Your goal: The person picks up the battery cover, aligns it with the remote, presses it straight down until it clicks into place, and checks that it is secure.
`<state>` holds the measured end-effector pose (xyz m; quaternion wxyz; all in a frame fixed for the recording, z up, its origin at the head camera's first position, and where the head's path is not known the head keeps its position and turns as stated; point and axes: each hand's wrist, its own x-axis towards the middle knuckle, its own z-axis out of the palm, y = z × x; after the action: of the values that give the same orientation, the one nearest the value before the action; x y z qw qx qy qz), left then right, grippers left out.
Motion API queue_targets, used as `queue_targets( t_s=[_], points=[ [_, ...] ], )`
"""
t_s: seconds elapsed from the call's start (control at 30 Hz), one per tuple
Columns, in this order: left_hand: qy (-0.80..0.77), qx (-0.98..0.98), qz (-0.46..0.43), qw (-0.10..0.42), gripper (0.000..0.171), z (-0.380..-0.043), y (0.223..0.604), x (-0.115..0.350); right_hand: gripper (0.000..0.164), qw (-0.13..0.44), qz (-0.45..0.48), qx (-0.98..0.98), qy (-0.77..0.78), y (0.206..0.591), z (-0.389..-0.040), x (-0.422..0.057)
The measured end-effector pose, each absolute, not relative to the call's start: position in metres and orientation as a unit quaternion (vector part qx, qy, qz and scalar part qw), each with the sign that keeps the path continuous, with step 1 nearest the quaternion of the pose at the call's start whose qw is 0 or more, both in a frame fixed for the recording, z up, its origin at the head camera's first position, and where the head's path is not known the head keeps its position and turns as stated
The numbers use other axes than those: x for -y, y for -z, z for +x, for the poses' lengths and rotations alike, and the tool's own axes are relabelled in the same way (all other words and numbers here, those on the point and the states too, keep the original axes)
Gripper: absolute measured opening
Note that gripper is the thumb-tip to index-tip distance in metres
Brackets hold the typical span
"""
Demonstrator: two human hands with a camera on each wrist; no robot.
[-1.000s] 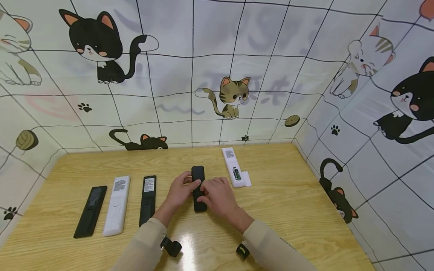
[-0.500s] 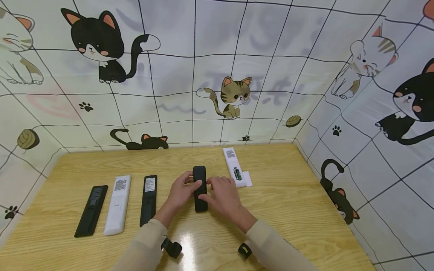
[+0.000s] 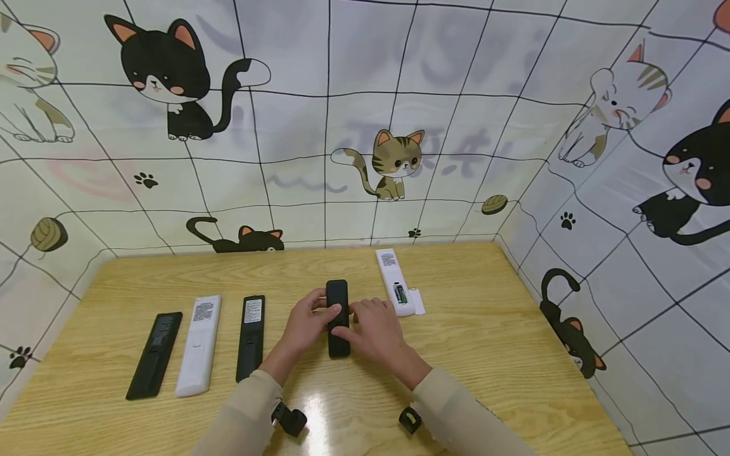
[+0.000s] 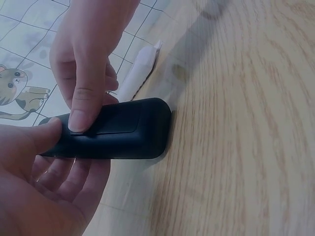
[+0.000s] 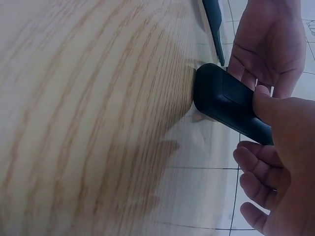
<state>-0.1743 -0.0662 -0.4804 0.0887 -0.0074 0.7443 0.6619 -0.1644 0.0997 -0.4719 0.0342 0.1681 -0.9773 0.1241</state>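
Note:
A black remote control (image 3: 338, 292) lies back side up between both hands, with a cover outline (image 4: 118, 119) on its back. My left hand (image 3: 306, 321) grips it from the left, thumb on top and fingers along the side. From the right, my right hand (image 3: 376, 327) has its thumb pressed on the cover's edge. In the right wrist view, the right fingers (image 5: 256, 172) curl loosely beside the remote, and the left hand (image 5: 270, 44) shows behind it. One rounded end of the remote sits right at the table surface.
A white remote (image 3: 390, 272) with its battery bay exposed lies at the back right, beside its detached cover (image 3: 417, 301). To the left lie a black remote with a label (image 3: 251, 335), another white remote (image 3: 198, 348) and a further black remote (image 3: 154, 356) on the wooden table (image 3: 485, 354).
My right hand has shifted slightly right, its fingers moving off the top of the remote to its right edge while the thumb stays on the cover. The left hand keeps its grip.

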Motion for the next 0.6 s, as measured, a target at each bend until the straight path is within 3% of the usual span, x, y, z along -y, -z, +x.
queue_targets(
  t_s=[0.43,0.6],
  points=[
    [-0.652,-0.752,-0.008,0.095,0.039,-0.161,0.448,0.065,0.043,0.035,0.173,0.976,-0.127,0.470,-0.166,-0.098],
    [-0.650,-0.755,-0.009,0.088,0.041,-0.164,0.459,0.065,0.042,0.025,0.166,0.977,-0.131,0.471,-0.168,-0.097]
  ],
)
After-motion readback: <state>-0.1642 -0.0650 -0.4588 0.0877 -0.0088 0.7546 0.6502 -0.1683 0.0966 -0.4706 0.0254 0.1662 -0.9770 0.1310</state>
